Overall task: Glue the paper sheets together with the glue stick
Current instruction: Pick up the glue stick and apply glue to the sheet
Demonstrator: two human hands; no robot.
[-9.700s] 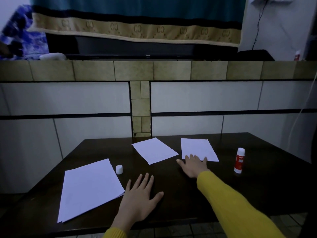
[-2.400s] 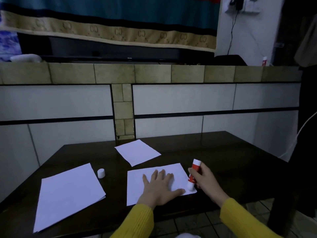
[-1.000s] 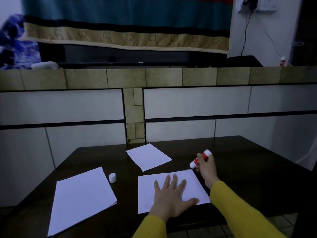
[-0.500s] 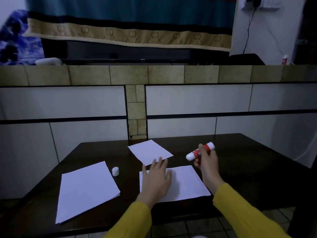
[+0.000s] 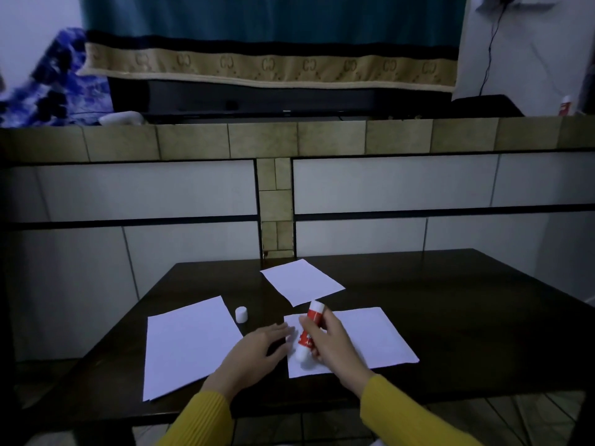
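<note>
A white paper sheet [image 5: 373, 339] lies near the front of the dark table [image 5: 467, 317]. My right hand [image 5: 335, 346] is shut on the red and white glue stick [image 5: 307, 334], which points tip down onto the sheet's left part. My left hand [image 5: 254, 352] rests flat, fingers spread, at the sheet's left edge. A second smaller sheet [image 5: 301, 281] lies farther back. The glue stick's white cap [image 5: 241, 314] stands on the table to the left.
A larger stack of white paper [image 5: 188, 344] lies at the front left, next to the cap. A tiled half-wall [image 5: 277, 194] rises right behind the table. The table's front edge runs just under my wrists.
My right hand has brought the glue stick down and left, from above the table onto the near sheet's left part. My left hand has slid left to the sheet's edge.
</note>
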